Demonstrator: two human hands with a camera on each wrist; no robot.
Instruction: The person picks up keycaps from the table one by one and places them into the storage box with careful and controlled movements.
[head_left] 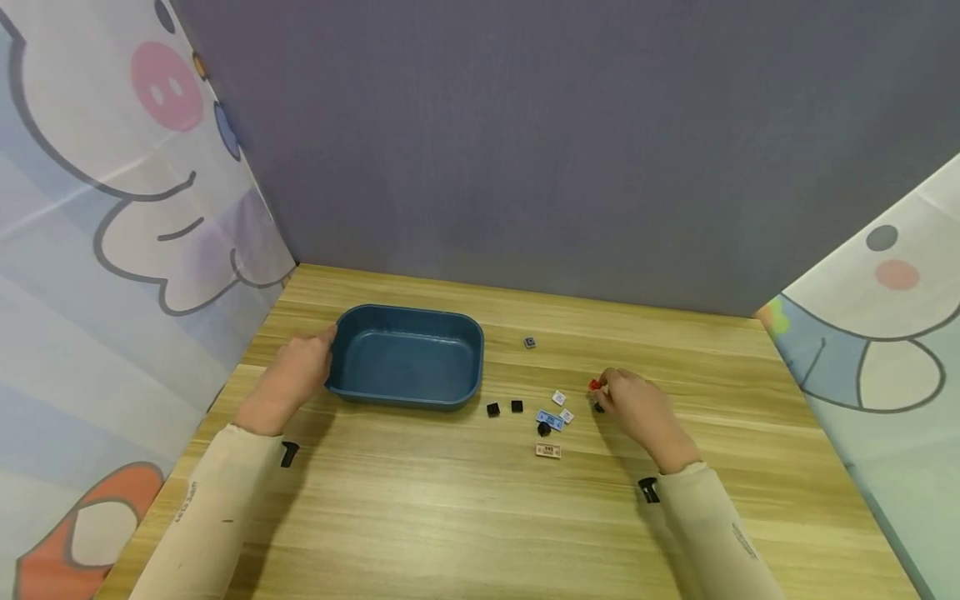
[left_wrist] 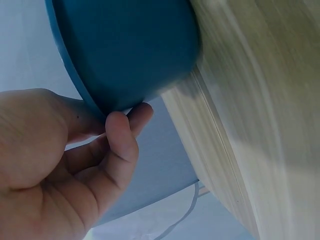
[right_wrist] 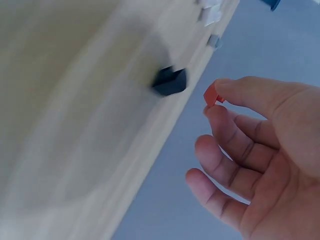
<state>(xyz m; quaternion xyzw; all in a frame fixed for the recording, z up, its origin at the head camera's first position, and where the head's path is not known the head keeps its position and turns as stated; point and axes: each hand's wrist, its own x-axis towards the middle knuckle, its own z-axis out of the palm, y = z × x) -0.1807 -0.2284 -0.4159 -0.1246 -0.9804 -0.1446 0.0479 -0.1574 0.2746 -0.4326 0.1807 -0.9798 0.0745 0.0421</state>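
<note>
On the left of the table stands an empty dark blue plastic tray [head_left: 405, 367]. My left hand [head_left: 292, 375] grips its left end; in the left wrist view, thumb and fingertips pinch the tray's rim. My right hand [head_left: 641, 412] is over the right part of the table. Between its thumb and index finger it pinches a small red toy brick [right_wrist: 212, 94], while the other fingers are loosely bent. Close below those fingertips lies a small black piece [right_wrist: 170, 81], partly hidden by the hand in the head view.
Between tray and right hand lie two white tiles [head_left: 558, 397], a blue printed tile [head_left: 550, 419] with a black piece [head_left: 543, 429] against it, a tan printed tile [head_left: 548, 451] and two black squares [head_left: 517, 406]. Farther back lies a grey piece [head_left: 530, 342]. A grey panel [head_left: 525, 167] rises behind.
</note>
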